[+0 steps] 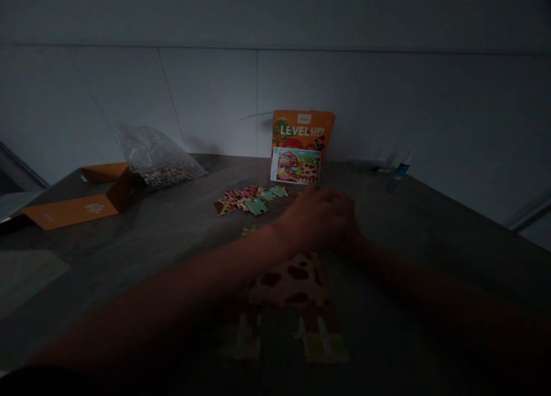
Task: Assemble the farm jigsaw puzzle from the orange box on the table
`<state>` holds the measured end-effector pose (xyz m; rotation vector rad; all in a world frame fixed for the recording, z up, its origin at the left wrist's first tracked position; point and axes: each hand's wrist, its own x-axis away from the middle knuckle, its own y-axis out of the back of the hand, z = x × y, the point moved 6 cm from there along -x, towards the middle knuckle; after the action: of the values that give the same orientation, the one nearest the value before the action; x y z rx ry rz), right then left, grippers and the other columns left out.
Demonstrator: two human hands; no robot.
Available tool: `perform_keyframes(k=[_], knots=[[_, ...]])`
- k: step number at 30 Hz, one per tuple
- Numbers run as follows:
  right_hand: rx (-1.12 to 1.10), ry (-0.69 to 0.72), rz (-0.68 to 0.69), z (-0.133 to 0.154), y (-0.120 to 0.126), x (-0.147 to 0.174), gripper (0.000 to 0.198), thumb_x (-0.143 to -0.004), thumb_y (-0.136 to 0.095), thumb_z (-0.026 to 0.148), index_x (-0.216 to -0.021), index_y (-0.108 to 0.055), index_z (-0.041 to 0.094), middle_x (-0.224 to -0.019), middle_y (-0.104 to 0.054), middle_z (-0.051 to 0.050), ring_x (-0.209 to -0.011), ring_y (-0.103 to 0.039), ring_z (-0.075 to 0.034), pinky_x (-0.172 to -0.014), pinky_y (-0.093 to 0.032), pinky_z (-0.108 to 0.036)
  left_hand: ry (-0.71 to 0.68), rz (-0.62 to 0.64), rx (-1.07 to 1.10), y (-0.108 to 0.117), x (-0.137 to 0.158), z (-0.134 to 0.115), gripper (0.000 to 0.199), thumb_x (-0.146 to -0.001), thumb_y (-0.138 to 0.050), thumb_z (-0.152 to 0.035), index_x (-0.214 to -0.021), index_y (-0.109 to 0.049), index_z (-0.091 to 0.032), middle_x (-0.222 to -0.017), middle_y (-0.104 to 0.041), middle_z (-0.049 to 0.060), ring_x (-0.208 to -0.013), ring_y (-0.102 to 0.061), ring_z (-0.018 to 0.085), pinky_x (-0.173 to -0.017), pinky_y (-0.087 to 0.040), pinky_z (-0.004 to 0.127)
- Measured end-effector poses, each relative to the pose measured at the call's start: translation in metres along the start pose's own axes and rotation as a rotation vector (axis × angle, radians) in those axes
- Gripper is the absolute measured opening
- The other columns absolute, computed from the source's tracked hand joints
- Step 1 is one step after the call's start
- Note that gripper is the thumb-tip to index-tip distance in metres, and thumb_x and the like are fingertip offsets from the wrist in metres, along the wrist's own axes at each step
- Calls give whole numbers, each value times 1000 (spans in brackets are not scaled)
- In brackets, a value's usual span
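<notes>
My left hand (310,218) and my right hand (348,226) meet above the table, just beyond a partly joined jigsaw puzzle (288,284). Both look closed, with curled fingers pressed together. Whatever lies between them is hidden, and the picture is dark and blurred there. The joined pieces show a cream cow body with brown patches and legs towards me; my left forearm covers part of them. A heap of loose puzzle pieces (247,199) lies past my left forearm. One small greenish piece (248,231) sits by that forearm.
An orange "LEVEL UP!" puzzle box (303,120) stands against the wall, with a farm picture card (296,166) leaning on it. At left are an open orange box part (73,212) and a clear bag of pieces (161,160). A small blue-labelled bottle (403,167) stands at right.
</notes>
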<state>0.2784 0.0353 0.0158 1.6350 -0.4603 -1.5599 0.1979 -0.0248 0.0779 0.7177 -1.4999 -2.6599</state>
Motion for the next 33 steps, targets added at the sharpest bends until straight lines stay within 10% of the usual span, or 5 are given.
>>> perform_keyframes(k=[6, 9, 24, 33], knots=[[-47, -8, 97, 7, 3, 0, 30, -84, -58, 35, -109, -71, 24, -112, -68, -7, -107, -54, -29, -91, -37, -45, 405, -91, -68, -3, 87, 77, 27, -96, -46, -28, -90, -69, -15, -91, -70, 10, -99, -52, 30, -81, -40, 44], [-54, 23, 183, 8, -4, 1, 35, -85, -59, 42, -116, -69, 27, -123, -66, -5, -114, -51, -30, -94, -36, -46, 381, -34, 56, -24, 111, 85, 27, -93, -50, -26, -112, -67, -17, -112, -68, 10, -113, -49, 31, -91, -41, 47], [-113, 48, 210, 10, -1, -1, 16, -82, -67, 35, -89, -71, 22, -104, -71, -6, -102, -58, -27, -90, -39, -44, 332, 217, 238, -57, 111, 72, 46, -100, -33, -43, -140, -50, -25, -141, -54, 5, -140, -19, 43, -107, -22, 67], [-260, 133, -14, 13, 12, -4, 17, -77, -71, 35, -80, -65, 19, -91, -69, -8, -91, -60, -26, -84, -43, -41, 338, 244, 325, -55, 108, 65, 65, -100, -34, -46, -155, -8, -23, -146, -47, 9, -146, -5, 37, -111, -18, 63]])
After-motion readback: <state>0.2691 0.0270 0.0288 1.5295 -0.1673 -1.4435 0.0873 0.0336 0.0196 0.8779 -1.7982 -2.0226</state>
